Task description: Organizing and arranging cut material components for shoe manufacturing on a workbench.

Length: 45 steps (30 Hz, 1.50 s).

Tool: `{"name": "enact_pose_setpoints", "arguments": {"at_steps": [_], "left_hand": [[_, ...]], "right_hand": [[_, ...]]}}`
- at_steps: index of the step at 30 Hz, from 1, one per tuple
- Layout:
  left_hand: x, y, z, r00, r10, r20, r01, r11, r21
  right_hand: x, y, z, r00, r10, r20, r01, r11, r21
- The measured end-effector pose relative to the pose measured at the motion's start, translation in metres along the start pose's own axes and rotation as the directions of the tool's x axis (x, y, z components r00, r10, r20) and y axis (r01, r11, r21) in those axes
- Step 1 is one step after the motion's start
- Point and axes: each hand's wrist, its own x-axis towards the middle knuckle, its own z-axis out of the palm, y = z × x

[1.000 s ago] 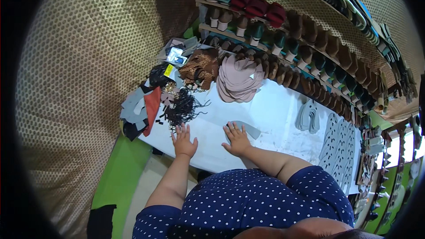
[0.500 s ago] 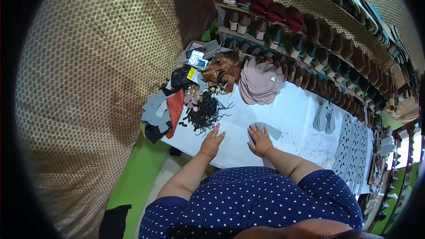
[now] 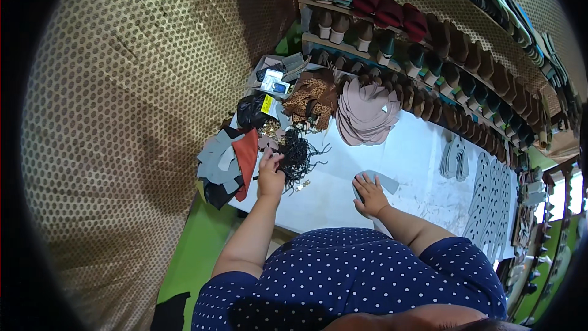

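My right hand (image 3: 372,197) lies flat, fingers spread, on a grey sole-shaped piece (image 3: 385,184) on the white table. Its rounded end sticks out past my fingers. My left hand (image 3: 271,176) is at the left edge of a tangled heap of thin black straps (image 3: 297,154), close to some small dusty-pink scraps (image 3: 266,141). Its fingers are lightly bent and apart, and I see nothing held in them. A few small gold-coloured bits (image 3: 303,185) lie on the table below the straps.
Left of my left hand are grey cut pieces (image 3: 215,158) and a red-orange piece (image 3: 245,154). Behind lie leopard-print pieces (image 3: 311,98) and stacked pale-pink cut pieces (image 3: 366,114). Grey soles (image 3: 454,158) and perforated grey sheets (image 3: 487,199) lie at right. Shelves of shoes (image 3: 416,56) stand behind the table (image 3: 422,153).
My left hand has moved forward and left to the strap heap. Gold-coloured bits now show on the table below the straps. My right hand stays on the grey piece.
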Motion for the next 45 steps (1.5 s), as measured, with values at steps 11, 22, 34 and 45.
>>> {"name": "enact_pose_setpoints", "arguments": {"at_steps": [11,22,34,45], "left_hand": [[0.034,-0.024,-0.021,0.877,-0.454,0.156,0.473,0.762,-0.442],[0.04,-0.023,-0.048,0.995,-0.013,0.101,-0.057,0.76,0.648],[0.047,-0.038,-0.044,0.99,-0.06,-0.131,0.115,0.877,0.467],[0.04,0.011,-0.064,0.944,-0.205,-0.26,0.197,0.979,-0.059]], "right_hand": [[0.002,0.002,0.004,1.0,-0.018,-0.025,0.017,1.0,-0.021],[0.001,0.004,0.004,1.0,-0.009,-0.018,0.008,0.999,-0.044],[0.0,0.003,0.006,0.999,-0.01,-0.035,0.009,1.0,-0.029],[-0.006,0.005,0.004,0.999,-0.006,-0.043,0.004,0.999,-0.036]]}}
